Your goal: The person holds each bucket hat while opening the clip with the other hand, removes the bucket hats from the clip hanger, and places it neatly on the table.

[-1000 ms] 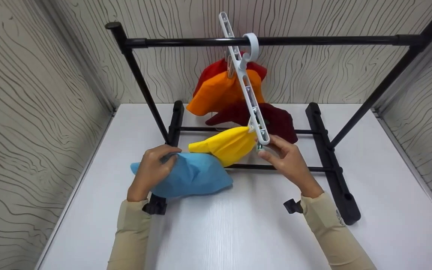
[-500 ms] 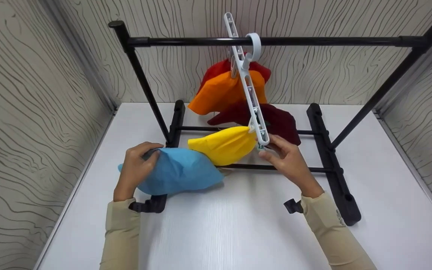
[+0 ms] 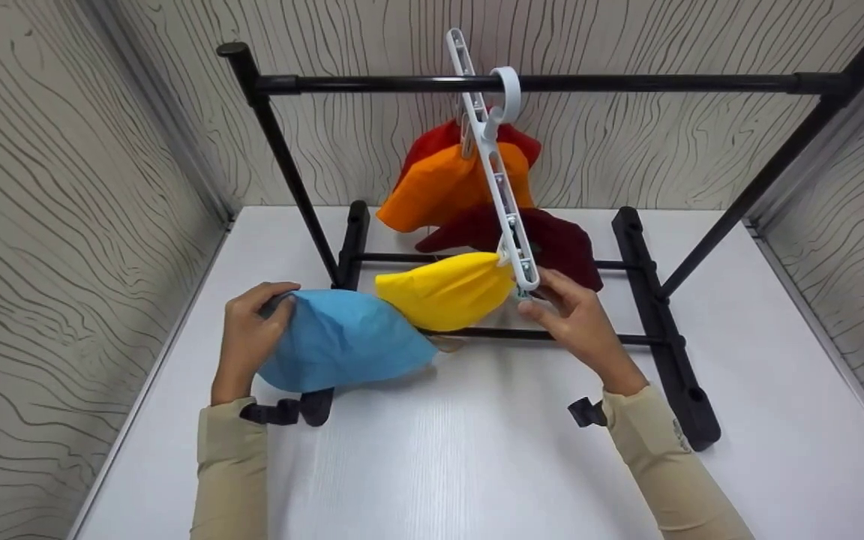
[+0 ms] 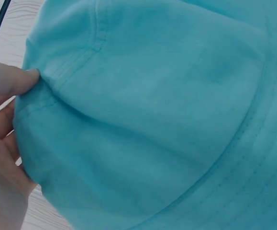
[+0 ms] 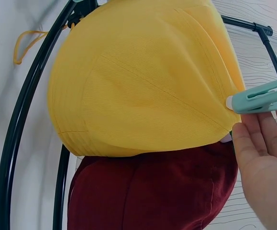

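Work with hats at a black rack [image 3: 642, 82] on a white counter [image 3: 439, 469]. The left hand [image 3: 250, 337] pinches a light-blue hat [image 3: 349, 337] by the edge of its crown: in the left wrist view, the thumb lies on the cloth and the fingers lie behind it, with a crease running from the grip toward the stitched brim. The light-blue hat lies left of centre in the head view, in front of the rack's left foot [image 3: 316, 405]; it partly overlaps a yellow hat [image 3: 451, 292], though contact between the two cannot be told. The right hand [image 3: 578, 326] is nearly closed, its thumb and fingers pinching a pale clip [image 3: 523, 295] at the near end of a white slotted hanger [image 3: 505, 199]. The yellow hat is attached near this same end, its crown toward the right hand and its brim turned away. The hanger's hook [image 3: 507, 94] passes over the top bar, and the hanger extends from the back toward the person. Farther back on it is an orange hat [image 3: 432, 187], with a red hat [image 3: 426, 144] directly behind. A maroon hat [image 3: 563, 244] lies lower, partly hidden by the hanger; its attachment is unclear. Both forearms wear beige sleeves [image 3: 233, 472], and patterned panels [image 3: 604, 150] stand around the counter.
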{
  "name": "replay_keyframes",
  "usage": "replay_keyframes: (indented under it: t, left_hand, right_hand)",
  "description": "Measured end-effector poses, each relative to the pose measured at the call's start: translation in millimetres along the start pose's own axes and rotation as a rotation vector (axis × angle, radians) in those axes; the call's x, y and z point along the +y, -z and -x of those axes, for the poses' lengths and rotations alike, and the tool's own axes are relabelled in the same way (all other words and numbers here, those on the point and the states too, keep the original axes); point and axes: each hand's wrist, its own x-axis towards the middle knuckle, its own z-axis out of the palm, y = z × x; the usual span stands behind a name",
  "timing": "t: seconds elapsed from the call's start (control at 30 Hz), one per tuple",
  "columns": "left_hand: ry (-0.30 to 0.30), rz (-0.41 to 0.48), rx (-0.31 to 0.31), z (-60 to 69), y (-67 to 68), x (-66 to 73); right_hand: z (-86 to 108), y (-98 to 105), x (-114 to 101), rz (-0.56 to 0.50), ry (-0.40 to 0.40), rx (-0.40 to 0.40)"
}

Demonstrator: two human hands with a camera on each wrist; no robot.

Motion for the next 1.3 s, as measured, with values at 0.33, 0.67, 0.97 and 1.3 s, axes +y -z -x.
replay_keyframes:
  t: [0.33,0.67,0.97,1.3]
  left_hand:
    - [0.060,-0.030,0.087,4.0,5.7,-10.2]
    - [0.161,-0.028,0.185,9.2,9.7,-25.7]
    - [0.242,-0.025,0.215,13.2,11.1,-38.0]
    - [0.300,-0.042,0.276,17.2,13.3,-50.9]
  right_hand:
    - [-0.3,-1,0,-0.020,0.023,0.022]
    - [0.8,1,0,-0.039,0.021,0.040]
    - [2.7,3,-1,-0.025,0.029,0.057]
    - [5.3,8,4,-0.043,0.082,0.078]
